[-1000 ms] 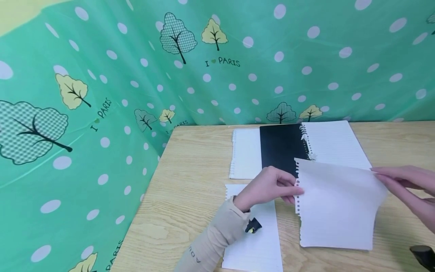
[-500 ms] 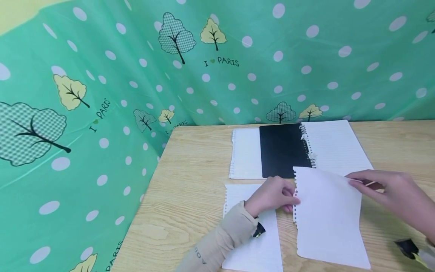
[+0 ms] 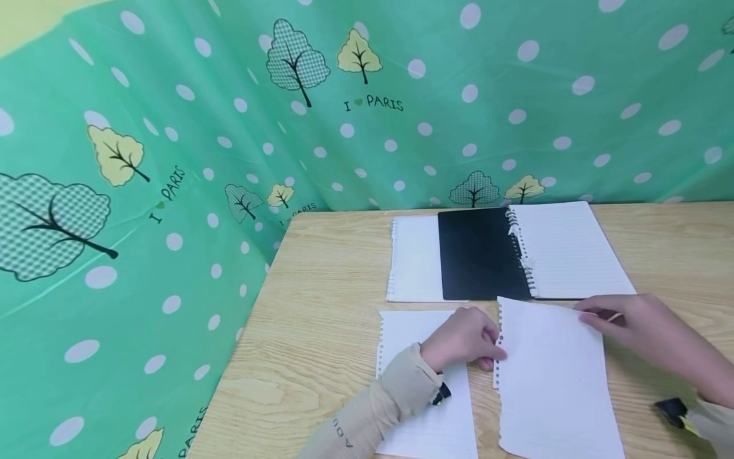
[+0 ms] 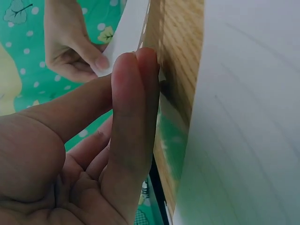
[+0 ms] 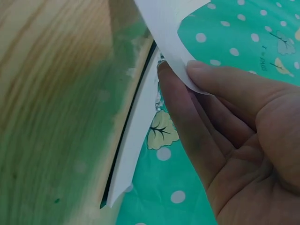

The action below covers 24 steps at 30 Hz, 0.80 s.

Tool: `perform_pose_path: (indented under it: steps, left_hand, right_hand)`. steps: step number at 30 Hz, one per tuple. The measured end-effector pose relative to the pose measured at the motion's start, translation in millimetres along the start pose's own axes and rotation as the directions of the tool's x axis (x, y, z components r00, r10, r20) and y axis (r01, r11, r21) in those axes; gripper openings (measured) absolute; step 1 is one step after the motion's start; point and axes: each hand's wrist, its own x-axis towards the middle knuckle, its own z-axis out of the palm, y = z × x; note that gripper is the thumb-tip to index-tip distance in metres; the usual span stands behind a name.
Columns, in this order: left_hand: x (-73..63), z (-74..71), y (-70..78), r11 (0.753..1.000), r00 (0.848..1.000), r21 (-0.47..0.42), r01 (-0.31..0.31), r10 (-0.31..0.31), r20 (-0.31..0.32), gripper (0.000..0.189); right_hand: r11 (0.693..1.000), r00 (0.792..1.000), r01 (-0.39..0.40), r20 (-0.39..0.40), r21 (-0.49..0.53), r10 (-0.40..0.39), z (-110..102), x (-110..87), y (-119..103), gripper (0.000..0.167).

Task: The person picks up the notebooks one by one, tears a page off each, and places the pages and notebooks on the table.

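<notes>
A torn-out sheet of paper (image 3: 553, 376) with a ragged, punched left edge is stretched between both hands, low over the table in the head view. My left hand (image 3: 463, 339) pinches its holed left edge between thumb and fingers. At its upper right corner, my right hand (image 3: 625, 322) pinches the paper, which curves between thumb and forefinger (image 5: 176, 101) in the right wrist view. Under my left forearm lies a second loose sheet (image 3: 424, 421), lined and punched along its left side, partly hidden by the sleeve.
Behind the hands an open spiral notebook (image 3: 573, 255) lies with its black cover (image 3: 482, 255) folded out left. Another white sheet (image 3: 415, 258) shows beside that cover. A green patterned cloth (image 3: 229, 115) hangs at the back and left of the wooden table (image 3: 287, 357).
Both hands have drawn the held sheet down toward the front of the table. My right hand has also come in leftward, and the notebook's lower edge now shows.
</notes>
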Motion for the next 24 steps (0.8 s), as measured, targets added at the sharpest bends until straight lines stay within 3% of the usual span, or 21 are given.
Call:
perform_pose_path:
  steps: [5,10,16,19,24]
  left_hand:
    - [-0.7,1.0,1.8,0.999,1.000,0.024,0.022,-0.022,-0.013,0.031]
    - [-1.8,2.7,4.2,0.997,0.998,0.039,0.064,-0.063,-0.028,0.020]
    - [-3.4,4.2,6.5,0.994,0.996,0.077,0.074,-0.071,-0.047,0.027]
    - [-4.3,5.0,7.4,0.983,0.995,0.166,0.073,-0.061,-0.074,0.031]
    - [-5.3,5.4,7.9,0.936,0.992,0.346,0.058,-0.014,-0.128,0.036]
  right_hand:
    - [1.000,0.998,-0.024,0.061,0.015,0.023,2.1,2.4,3.0,0.014]
    - [1.000,0.997,-0.023,0.073,0.011,0.022,4.3,3.4,5.6,0.013]
    - [0.999,0.995,-0.044,0.092,0.015,0.042,6.3,4.6,6.6,0.015]
    - [0.998,0.994,-0.056,0.096,0.019,0.053,7.3,4.8,7.1,0.017]
    - [0.998,0.995,-0.062,0.085,0.024,0.060,9.2,4.5,8.4,0.023]
